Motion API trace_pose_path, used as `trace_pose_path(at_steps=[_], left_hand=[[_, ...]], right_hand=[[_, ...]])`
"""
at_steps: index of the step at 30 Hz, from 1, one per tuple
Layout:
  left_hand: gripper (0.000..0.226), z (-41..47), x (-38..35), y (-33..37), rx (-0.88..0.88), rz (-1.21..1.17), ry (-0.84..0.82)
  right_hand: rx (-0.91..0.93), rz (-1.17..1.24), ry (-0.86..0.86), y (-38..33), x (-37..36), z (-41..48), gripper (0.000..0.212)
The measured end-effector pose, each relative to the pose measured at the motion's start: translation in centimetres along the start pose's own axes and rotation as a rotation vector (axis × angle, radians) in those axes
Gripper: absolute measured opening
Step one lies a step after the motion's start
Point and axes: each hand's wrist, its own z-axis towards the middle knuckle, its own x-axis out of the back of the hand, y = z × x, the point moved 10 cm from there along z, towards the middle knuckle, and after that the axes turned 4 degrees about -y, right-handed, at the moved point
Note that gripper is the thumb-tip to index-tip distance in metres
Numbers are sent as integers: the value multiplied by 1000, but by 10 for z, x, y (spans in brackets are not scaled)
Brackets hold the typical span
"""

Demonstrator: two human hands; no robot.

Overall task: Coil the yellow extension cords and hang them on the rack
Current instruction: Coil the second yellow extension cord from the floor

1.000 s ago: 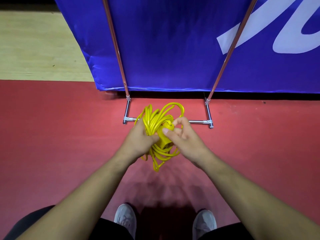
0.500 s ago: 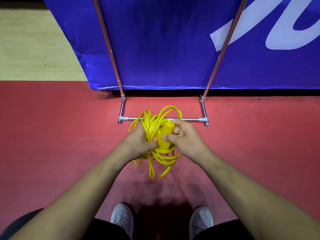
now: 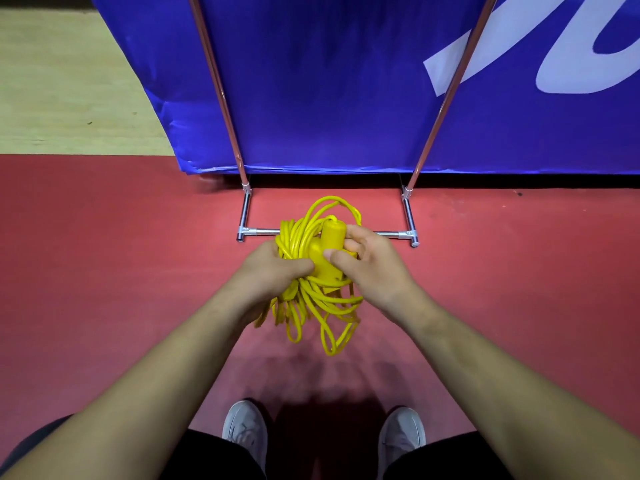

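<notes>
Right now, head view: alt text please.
A person's left grip holds a loosely coiled yellow extension cord above the red floor, while the right grip grips its thick plug end. Ahead stand the base of a metal rack and a blue banner; grey shoes show below.

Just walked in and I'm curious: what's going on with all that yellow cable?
Someone standing on the red floor is bundling a yellow extension cord. The left hand grips the coiled loops, while the right hand holds the cord's chunky yellow plug end against the bundle. The metal rack stands just ahead, in front of a blue banner. The cord is not yet hung on it.
</notes>
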Motion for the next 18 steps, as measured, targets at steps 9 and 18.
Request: trace_pose_path(at_steps=[9,18], left_hand=[[17,1,4,2,-55,-65,53],[22,2,-2,24,-156,109,29]], right_hand=[[54,-342,-63,6,-3,3,41],[106,-204,101,0,19,0,10]])
